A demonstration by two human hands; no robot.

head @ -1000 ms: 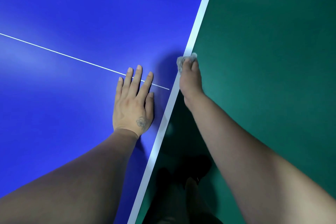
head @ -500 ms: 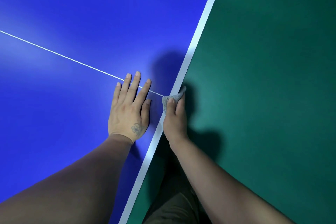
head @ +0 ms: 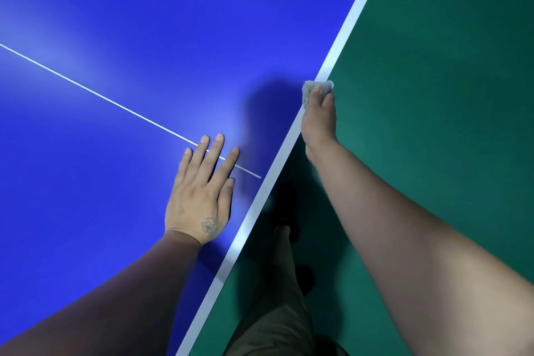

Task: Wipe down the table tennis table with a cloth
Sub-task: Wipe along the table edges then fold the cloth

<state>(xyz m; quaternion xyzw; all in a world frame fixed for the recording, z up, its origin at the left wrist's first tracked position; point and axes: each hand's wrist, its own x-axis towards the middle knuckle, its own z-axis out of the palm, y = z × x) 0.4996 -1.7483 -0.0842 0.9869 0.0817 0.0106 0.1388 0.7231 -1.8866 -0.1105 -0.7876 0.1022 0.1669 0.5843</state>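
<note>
left hand [head: 199, 196] flat, fingers spread on blue table [head: 115, 23]; right hand [head: 319, 118] pinching grey cloth [head: 310, 89] against white edge stripe [head: 344, 35], green floor [head: 433, 95] beside

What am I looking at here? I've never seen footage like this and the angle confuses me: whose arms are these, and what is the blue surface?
The camera sits on a person's head and looks down, so both arms are that person's own. The blue surface is a table tennis table with a thin white centre line and a white border stripe along its edge. The green area is the floor beside it. The left hand lies flat on the table, fingers straight. The right hand grips a small grey cloth against the edge stripe, wiping it. Below, the person's legs are visible.
</note>
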